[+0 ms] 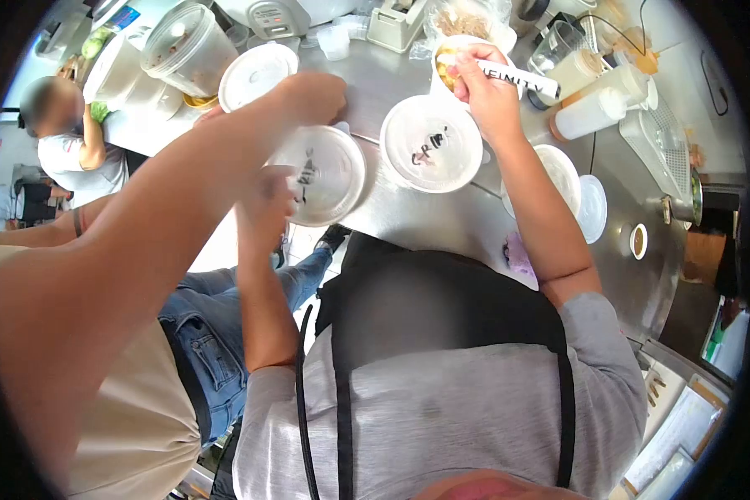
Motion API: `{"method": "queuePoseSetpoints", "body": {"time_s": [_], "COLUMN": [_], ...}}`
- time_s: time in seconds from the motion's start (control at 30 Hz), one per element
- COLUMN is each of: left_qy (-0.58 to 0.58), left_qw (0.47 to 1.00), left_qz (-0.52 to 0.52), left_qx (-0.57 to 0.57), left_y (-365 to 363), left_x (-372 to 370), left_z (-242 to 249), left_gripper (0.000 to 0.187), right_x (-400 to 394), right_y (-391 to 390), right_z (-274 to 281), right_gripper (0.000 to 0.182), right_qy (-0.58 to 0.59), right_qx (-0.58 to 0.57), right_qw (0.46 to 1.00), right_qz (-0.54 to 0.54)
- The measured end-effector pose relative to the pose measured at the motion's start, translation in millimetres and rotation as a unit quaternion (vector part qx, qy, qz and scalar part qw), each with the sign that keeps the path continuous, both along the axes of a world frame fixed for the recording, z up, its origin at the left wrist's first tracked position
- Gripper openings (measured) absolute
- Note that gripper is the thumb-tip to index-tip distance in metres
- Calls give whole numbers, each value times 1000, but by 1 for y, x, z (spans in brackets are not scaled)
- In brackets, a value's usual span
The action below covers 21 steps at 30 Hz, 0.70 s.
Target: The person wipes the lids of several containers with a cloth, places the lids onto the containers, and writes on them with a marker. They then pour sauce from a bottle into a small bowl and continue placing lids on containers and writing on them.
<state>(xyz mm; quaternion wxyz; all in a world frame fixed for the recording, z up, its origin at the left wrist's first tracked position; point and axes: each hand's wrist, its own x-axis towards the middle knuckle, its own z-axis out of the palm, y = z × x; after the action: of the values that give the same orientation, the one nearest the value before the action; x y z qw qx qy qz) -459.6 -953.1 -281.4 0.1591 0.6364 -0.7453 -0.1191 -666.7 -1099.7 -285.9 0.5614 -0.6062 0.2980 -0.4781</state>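
Note:
My right hand is closed around a thick white marker with black lettering. Below it sits a round tub with a white lid that bears black handwriting. At the left edge of another written lid, my left hand is blurred; its fingers touch or overlap the rim, and its grip is unclear. A co-worker's arm crosses above my left hand, with the fist near a third white lid.
Under my right forearm lie another lidded tub and a clear lid. Squeeze bottles stand at the right, a big tub at the back left. A small cup is far right. A co-worker stands close on my left.

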Motion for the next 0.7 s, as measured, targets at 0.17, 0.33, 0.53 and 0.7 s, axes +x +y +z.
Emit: {"method": "queuePoseSetpoints", "body": {"time_s": [0.17,0.33,0.53,0.7], "left_qy": [-455,-383,-484,-282], "left_qw": [827,889,827,948], "left_qz": [-321,-224,-283,-112], "left_qx": [79,-116,44,-95], "left_y": [-93,-90,-69,-32], "left_x": [25,31,81,56], "left_z": [-28,0,1,50], "left_gripper": [14,12,10,32], "right_x": [29,62,98,129], "right_y": [6,12,17,11], "right_z": [12,14,18,-5], "right_gripper": [32,32,38,34], "right_qy": [-5,-36,-64,-109], "right_qx": [-19,0,106,215], "right_qw": [1000,999,992,970], "right_qz": [-3,25,15,4]}}
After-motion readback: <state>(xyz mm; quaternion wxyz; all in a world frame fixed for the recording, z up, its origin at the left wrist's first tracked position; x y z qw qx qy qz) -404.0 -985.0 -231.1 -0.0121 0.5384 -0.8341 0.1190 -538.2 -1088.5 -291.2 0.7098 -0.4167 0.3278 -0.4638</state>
